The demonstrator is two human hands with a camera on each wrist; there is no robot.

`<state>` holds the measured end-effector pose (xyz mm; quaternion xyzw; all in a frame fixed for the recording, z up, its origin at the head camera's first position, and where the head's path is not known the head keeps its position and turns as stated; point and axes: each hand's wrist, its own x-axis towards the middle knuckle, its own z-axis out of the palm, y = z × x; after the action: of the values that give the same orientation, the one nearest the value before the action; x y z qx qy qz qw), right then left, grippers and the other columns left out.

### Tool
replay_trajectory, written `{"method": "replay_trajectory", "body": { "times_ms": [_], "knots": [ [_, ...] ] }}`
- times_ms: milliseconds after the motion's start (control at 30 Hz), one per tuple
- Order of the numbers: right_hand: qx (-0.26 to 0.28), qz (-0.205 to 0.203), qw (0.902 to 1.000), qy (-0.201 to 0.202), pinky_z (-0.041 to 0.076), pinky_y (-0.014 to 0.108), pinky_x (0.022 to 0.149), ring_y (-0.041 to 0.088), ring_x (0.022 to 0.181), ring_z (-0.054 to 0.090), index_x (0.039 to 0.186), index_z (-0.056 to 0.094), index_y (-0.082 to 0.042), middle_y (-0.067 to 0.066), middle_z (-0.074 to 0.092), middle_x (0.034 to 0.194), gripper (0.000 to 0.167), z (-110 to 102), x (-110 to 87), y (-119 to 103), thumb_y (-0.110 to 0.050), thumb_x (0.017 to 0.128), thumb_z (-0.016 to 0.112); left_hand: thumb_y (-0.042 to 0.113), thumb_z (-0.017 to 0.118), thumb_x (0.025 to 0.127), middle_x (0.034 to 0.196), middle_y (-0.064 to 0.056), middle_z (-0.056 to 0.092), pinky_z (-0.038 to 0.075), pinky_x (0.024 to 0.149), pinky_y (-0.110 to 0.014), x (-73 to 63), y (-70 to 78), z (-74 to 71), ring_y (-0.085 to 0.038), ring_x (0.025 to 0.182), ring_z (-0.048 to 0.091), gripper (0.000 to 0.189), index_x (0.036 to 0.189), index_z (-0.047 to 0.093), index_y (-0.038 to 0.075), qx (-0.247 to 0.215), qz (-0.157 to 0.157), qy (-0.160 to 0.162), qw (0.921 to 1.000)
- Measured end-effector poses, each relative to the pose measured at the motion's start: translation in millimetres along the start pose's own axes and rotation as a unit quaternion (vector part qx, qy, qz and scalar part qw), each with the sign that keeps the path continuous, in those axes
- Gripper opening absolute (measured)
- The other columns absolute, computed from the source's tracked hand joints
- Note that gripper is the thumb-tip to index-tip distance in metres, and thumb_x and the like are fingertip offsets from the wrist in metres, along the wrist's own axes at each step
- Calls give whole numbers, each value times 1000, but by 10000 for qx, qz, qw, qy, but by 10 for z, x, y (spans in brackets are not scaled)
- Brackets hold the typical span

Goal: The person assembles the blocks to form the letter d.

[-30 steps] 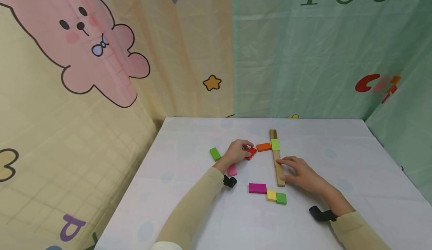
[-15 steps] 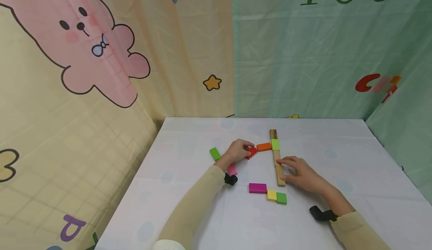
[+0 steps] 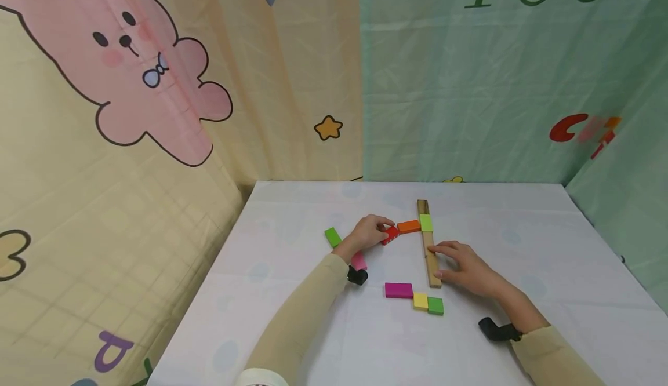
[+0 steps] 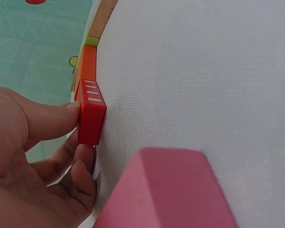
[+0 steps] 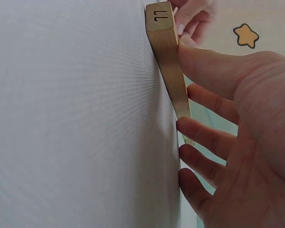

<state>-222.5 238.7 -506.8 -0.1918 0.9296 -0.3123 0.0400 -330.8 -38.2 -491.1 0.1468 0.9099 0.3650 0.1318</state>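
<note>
My left hand (image 3: 369, 231) pinches a red block (image 4: 91, 114) with white stripes between thumb and fingers, its end against an orange block (image 3: 409, 226). Beyond the orange block, a light green block (image 3: 425, 223) adjoins the row of plain wooden blocks (image 3: 432, 267). My right hand (image 3: 466, 267) rests its thumb and a fingertip along the right side of that row, the other fingers loosely spread. In the right wrist view, the near wooden block (image 5: 162, 35) bears engraved marks on its end. A pink block (image 4: 175, 190) lies below my left wrist, partly hidden in the head view.
A green block (image 3: 332, 237) lies left of my left hand. Nearer me, a magenta block (image 3: 399, 290), a yellow block (image 3: 420, 301) and a second green block (image 3: 435, 306) form a stepped line on the white tabletop (image 3: 334, 339). Printed curtains hang behind.
My left hand has shifted slightly to the right with the red block, bringing it up to the orange block. My right hand has stayed in place.
</note>
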Motion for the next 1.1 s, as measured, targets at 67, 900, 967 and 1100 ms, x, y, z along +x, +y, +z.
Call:
{"method": "replay_trajectory", "body": {
  "times_ms": [67, 900, 967, 1100],
  "knots": [
    [-26, -16, 10000, 8, 41, 66, 99, 43, 132, 38, 147, 53, -17, 18, 45, 145, 67, -1, 1, 2, -39, 89, 77, 12, 66, 97, 102, 1, 63, 50, 74, -27, 10, -5, 1, -17, 92, 56, 32, 127, 71, 23, -15, 10, 4, 10000],
    [-54, -19, 10000, -16, 40, 66, 99, 43, 132, 38, 147, 53, -17, 19, 45, 144, 68, 40, 9, 4, -39, 88, 78, 19, 62, 99, 102, 1, 62, 50, 74, -28, -8, -16, -23, -17, 91, 56, 30, 128, 70, 23, -179, -164, 8, 9997],
    [-66, -16, 10000, -34, 40, 66, 99, 43, 132, 38, 148, 53, -17, 19, 45, 145, 68, 38, 10, 12, -39, 88, 78, 22, 63, 100, 103, 1, 61, 50, 75, -30, -19, -20, -41, -17, 92, 56, 29, 128, 70, 23, -233, -170, -11, 9996],
    [-110, -3, 9999, -40, 40, 65, 100, 42, 132, 38, 148, 53, -18, 18, 45, 145, 68, 25, 15, 29, -40, 88, 78, 24, 62, 100, 106, 0, 62, 50, 77, -32, -56, -26, -112, -18, 94, 56, 31, 130, 69, 22, -283, -133, -2, 9995]
  ]
}}
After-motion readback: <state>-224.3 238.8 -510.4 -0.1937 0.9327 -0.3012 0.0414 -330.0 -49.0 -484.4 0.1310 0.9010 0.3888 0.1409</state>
